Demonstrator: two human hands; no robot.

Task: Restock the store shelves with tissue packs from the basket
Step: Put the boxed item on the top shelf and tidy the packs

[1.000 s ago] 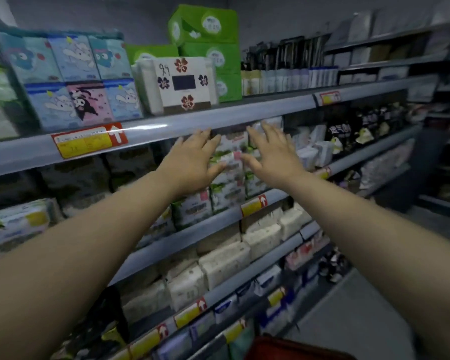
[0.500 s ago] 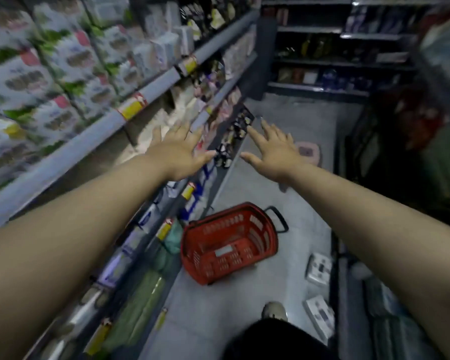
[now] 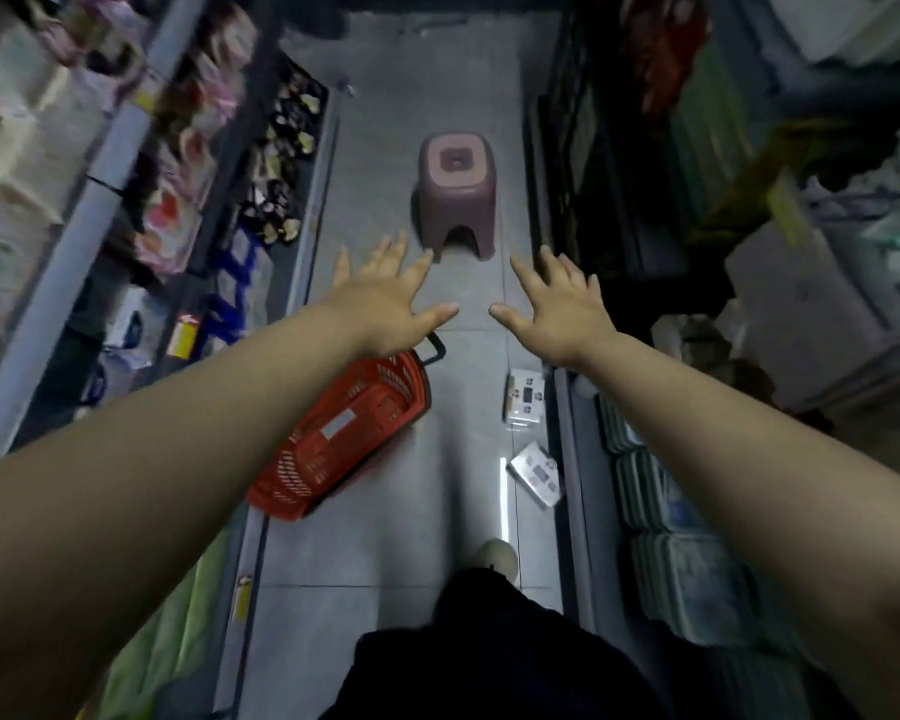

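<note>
A red plastic basket (image 3: 344, 439) with a black handle lies tipped on the grey aisle floor, under my left forearm; I see no packs inside it. Two white tissue packs lie on the floor to its right, one (image 3: 525, 397) farther from me and one (image 3: 536, 472) nearer. My left hand (image 3: 391, 298) and my right hand (image 3: 562, 304) are stretched out side by side over the floor, palms down, fingers spread and straight, holding nothing. The shelves (image 3: 74, 236) stocked with packs run along the left edge.
A pink plastic stool (image 3: 455, 194) stands in the aisle beyond my hands. Shelving with stacked packs (image 3: 687, 574) lines the right side. My shoe (image 3: 497, 556) and dark trouser leg show at the bottom, on the narrow floor strip.
My view has swung from the left shelves down to the aisle floor. Both hands came away from the shelf packs and stay open and empty. The basket, floor packs and stool came into view.
</note>
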